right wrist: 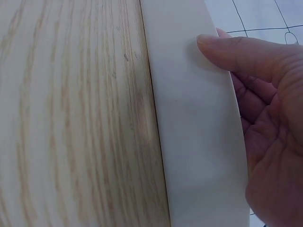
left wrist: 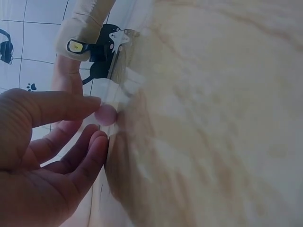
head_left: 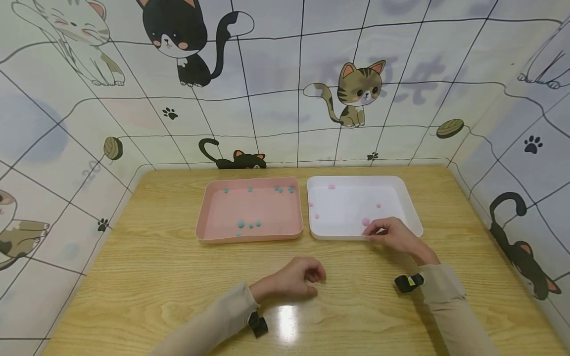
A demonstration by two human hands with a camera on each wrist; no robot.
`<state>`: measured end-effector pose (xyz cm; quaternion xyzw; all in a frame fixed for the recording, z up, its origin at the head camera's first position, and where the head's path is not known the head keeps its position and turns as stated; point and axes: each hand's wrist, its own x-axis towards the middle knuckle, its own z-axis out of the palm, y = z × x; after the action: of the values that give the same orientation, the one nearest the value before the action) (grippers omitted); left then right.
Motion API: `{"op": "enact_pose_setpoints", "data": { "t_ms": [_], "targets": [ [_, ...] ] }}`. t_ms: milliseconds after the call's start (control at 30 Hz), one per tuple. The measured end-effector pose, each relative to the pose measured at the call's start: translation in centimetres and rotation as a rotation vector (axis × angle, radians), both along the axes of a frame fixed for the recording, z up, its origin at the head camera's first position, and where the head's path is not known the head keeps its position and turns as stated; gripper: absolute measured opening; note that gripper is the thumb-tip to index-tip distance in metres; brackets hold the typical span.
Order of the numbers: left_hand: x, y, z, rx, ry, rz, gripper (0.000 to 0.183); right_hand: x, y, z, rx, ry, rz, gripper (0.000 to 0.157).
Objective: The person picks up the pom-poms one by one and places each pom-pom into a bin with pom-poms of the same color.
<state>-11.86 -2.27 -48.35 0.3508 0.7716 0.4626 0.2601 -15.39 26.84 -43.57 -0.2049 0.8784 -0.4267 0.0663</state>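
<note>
My right hand [head_left: 394, 235] is at the front right of a white tray [head_left: 338, 236]. Its thumb [right wrist: 215, 47] presses the tray's outer wall while the other fingers lie behind the rim, pinching that wall. Inside the tray are several small pink balls, including a larger pink ball [head_left: 366, 221] by the fingertips. My left hand [head_left: 291, 279] rests low over the table, fingers loosely bent, and the head view shows nothing held. Past its fingertips in the left wrist view is a round pinkish shape [left wrist: 106, 115]; I cannot tell whether they touch it.
A pink tray [head_left: 249, 239] sits left of the white one, holding several small teal balls, such as a teal ball [head_left: 241, 224] near its front. Both trays lie on a wood-grain table [head_left: 178, 291]. Cat-patterned walls [head_left: 276, 64] enclose the back and sides.
</note>
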Motion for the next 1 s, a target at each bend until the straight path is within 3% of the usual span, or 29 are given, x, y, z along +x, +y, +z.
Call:
{"op": "enact_pose_setpoints", "data": {
  "t_ms": [267, 400, 600, 800, 1000],
  "targets": [
    [0.1, -0.1, 0.1, -0.033, 0.127, -0.097, 0.026, 0.1, 0.0, 0.0, -0.008, 0.008, 0.004, 0.006],
    [0.1, 0.0, 0.2, -0.040, 0.143, -0.105, 0.024, 0.1, 0.1, 0.0, -0.014, 0.004, 0.002, 0.007],
    [-0.2, 0.0, 0.3, -0.004, 0.066, -0.064, 0.027, 0.1, 0.1, 0.0, -0.014, 0.012, 0.006, 0.007],
    [-1.5, 0.6, 0.5, 0.064, -0.017, -0.017, 0.024, -0.2, 0.3, -0.4, -0.026, 0.024, 0.019, 0.006],
    [-3.1, 1.6, 1.6, 0.142, -0.033, -0.003, 0.019, -1.2, 1.5, -2.8, -0.018, 0.009, 0.008, 0.009]
  ]
}}
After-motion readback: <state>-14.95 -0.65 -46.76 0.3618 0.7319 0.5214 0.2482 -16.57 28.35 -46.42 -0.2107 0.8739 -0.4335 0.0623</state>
